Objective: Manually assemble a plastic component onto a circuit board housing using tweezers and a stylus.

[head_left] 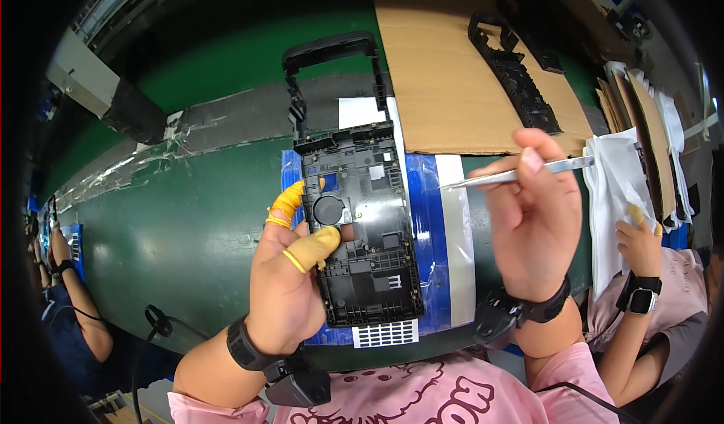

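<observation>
A black plastic housing [369, 235] with a loop-shaped frame at its far end is tilted up in front of me. My left hand [290, 266] grips its left edge, with yellow finger cots on the thumb and a finger. The housing's inner face shows ribs, small brass-coloured inserts, a round recess and a few pale patches. To the right of it, my right hand [535, 213] pinches metal tweezers [520, 174] between thumb and fingers. Their tips point left toward the housing, apart from it. Whether the tips hold anything is too small to tell.
Under the housing lie a blue mat [434, 251] and a white slotted sheet [386, 334]. Another black housing [520, 85] rests on cardboard [430, 70] at the far right. A co-worker's hand [639, 239] touches white sheets [611, 198] on the right; another person sits at the left.
</observation>
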`<state>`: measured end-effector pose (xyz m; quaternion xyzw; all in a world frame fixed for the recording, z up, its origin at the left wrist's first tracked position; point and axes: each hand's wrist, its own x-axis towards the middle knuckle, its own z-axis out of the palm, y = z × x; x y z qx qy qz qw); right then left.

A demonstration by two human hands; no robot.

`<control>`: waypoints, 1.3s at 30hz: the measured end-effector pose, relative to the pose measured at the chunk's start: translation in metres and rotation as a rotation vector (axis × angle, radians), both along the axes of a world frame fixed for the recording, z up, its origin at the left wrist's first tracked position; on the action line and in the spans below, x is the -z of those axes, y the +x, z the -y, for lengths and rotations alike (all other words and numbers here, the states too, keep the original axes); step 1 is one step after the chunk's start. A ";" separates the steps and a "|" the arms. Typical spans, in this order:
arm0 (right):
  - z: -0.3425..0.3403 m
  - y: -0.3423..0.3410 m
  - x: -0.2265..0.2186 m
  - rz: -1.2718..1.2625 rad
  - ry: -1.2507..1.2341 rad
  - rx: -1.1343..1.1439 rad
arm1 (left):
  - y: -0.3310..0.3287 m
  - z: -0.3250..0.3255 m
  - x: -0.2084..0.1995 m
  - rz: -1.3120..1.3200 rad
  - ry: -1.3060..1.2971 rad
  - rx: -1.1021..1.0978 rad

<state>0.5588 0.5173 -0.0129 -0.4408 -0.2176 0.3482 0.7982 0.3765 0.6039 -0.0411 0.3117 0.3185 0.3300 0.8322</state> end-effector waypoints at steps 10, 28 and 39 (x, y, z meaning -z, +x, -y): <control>0.016 0.039 -0.025 0.065 0.090 0.186 | 0.030 -0.036 -0.015 0.015 0.078 0.153; 0.013 0.066 -0.015 -0.094 0.202 0.242 | 0.304 -0.087 -0.004 -0.957 1.326 0.489; 0.011 0.016 -0.003 -0.002 0.122 0.020 | 0.080 -0.110 -0.058 -0.231 0.479 0.205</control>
